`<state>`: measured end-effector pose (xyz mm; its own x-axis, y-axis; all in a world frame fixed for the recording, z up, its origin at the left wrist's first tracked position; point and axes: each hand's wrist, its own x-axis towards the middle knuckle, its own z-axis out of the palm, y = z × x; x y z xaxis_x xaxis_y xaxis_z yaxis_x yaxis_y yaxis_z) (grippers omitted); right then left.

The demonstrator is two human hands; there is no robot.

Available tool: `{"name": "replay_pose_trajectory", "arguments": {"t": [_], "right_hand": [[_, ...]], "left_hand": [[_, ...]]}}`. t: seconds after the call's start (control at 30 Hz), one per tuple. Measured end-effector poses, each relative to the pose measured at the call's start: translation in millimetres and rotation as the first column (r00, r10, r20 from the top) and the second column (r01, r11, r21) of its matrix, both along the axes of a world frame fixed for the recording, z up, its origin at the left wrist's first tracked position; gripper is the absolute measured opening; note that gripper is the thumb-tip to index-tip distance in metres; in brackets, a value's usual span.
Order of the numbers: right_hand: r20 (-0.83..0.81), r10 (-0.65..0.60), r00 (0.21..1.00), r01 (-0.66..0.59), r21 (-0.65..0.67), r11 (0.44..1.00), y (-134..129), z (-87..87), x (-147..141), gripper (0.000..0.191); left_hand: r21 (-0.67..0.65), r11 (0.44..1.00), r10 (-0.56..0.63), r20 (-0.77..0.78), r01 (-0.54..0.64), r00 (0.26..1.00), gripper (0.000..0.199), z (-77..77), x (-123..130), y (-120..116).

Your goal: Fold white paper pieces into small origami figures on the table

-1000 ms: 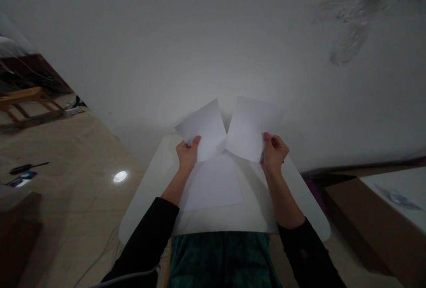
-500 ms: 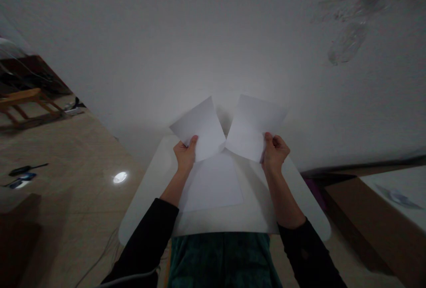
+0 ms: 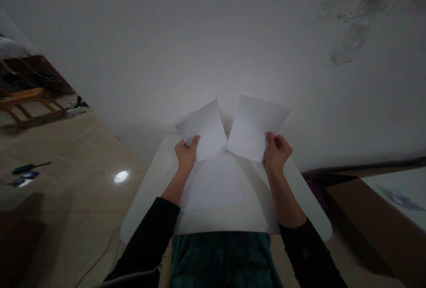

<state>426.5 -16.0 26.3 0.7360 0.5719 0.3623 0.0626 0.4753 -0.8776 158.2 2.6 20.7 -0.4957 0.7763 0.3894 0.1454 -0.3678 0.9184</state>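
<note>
Both forearms (image 3: 175,186) slant inward, left hand (image 3: 186,155) and right hand (image 3: 277,151) each pinching white paper (image 3: 210,129), thumbs (image 3: 195,139) uppermost.

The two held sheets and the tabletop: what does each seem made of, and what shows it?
Left sheet and right sheet: probably matte paper, being thin, white and without glare. Tabletop: smooth, perhaps plastic or laminate, from its even, pale surface.

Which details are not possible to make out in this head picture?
Fingertips of the left hand, except thumb: head view, behind its raised white paper sheet.
Far edge of flat white paper: head view, mostly covered by that raised sheet.
Brown cardboard box, full extent: head view, cut off by picture edge.
</note>
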Motion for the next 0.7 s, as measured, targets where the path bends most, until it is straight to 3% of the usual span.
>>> {"name": "replay_pose_trajectory", "arguments": {"t": [0.43, 0.7], "right_hand": [[-0.049, 0.020, 0.999, -0.019, 0.030, 0.999, 0.4, 0.9, 1.8, 0.028], [-0.016, 0.003, 1.000, -0.003, 0.023, 1.000, 0.4, 1.3, 3.3, 0.032]], "left_hand": [[-0.016, 0.997, 0.077, -0.082, -0.078, 0.994, 0.032, 3.0, -6.6, 0.1], [0.003, 0.999, 0.045, -0.059, -0.045, 0.997, 0.030, 2.6, -7.0, 0.3]]}}
